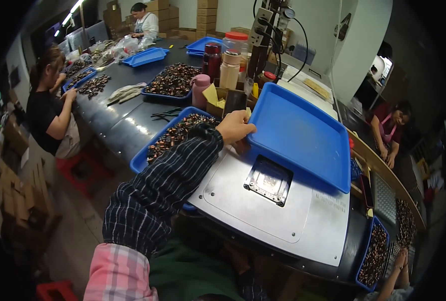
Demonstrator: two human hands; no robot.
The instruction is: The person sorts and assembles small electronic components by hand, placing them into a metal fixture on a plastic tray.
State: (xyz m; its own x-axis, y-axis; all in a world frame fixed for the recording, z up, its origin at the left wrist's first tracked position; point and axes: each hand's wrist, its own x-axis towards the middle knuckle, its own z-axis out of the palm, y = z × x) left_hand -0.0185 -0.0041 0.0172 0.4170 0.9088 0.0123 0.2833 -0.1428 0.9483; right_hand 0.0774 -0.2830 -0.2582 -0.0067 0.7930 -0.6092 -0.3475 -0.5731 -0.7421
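At the centre, my left hand (235,126) grips the left edge of a flat blue tray (303,135), which is tilted and bare inside. A dark checked sleeve covers that forearm. Beneath the tray lies a silver metal plate (223,193) with a square metal fixture (268,180) set into it. Low in the shadow below the bench edge is my right hand (238,258). It is dim and its fingers do not show clearly. Just left of my left hand stands a blue tray full of small copper-and-black parts (175,136), partly hidden by my sleeve.
Behind stand bottles (229,70), a pink flask (200,90), a cardboard box (218,108) and another parts tray (173,80). Pliers (167,114) and gloves (126,94) lie on the dark bench. A parts tray (373,256) sits at right. Several people work nearby.
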